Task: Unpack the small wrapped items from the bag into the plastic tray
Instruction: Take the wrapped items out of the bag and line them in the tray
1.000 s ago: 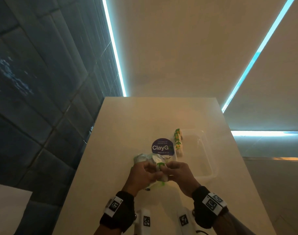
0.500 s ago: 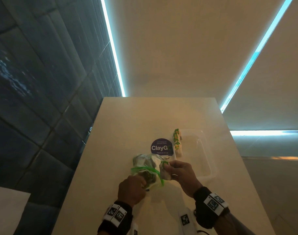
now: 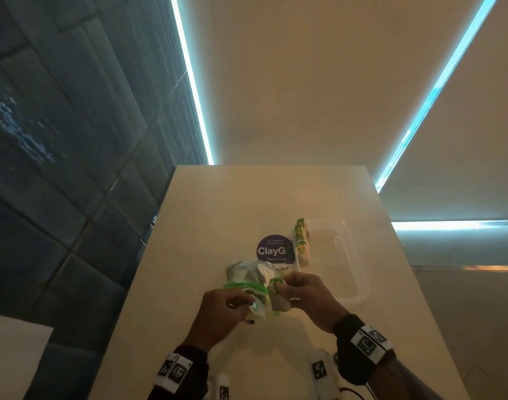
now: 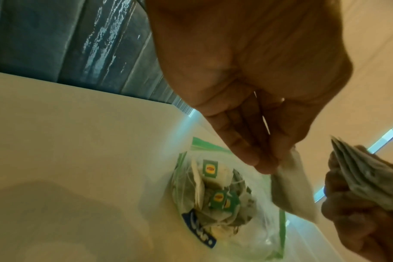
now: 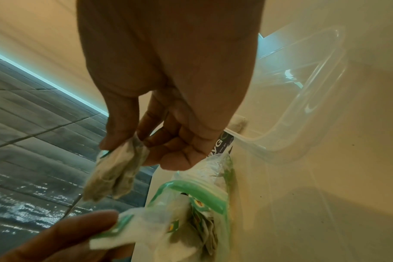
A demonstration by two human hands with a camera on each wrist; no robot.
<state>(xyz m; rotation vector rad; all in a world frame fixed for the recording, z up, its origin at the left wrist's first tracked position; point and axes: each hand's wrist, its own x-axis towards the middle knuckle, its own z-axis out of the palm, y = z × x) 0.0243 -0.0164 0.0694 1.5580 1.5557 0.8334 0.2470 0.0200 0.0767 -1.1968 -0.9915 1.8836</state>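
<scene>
- A change is seen from half a second ago: the left hand (image 3: 223,306), then low at the near side of the bag (image 3: 248,285), is now raised to the bag's green-edged mouth, close to the right hand (image 3: 301,293).
- A single tea bag (image 4: 292,186) is pinched between the left fingertips (image 4: 256,161) and held clear above the open bag, beside the right hand.
- A small bunch of tea bags (image 5: 115,173) is gripped in the right hand between thumb and fingers, as it was before.
- The bag lies on the worktop (image 3: 218,212) near its front edge, with more tea bags still seen inside it.
- The plastic tray (image 3: 353,284) stands toward the right edge of the worktop; a row of tea bags (image 3: 301,241) is lined along its left wall.
- The unpacking is judged to be partly done: another item is out of the bag, but nothing in either hand is yet laid in the tray.
</scene>
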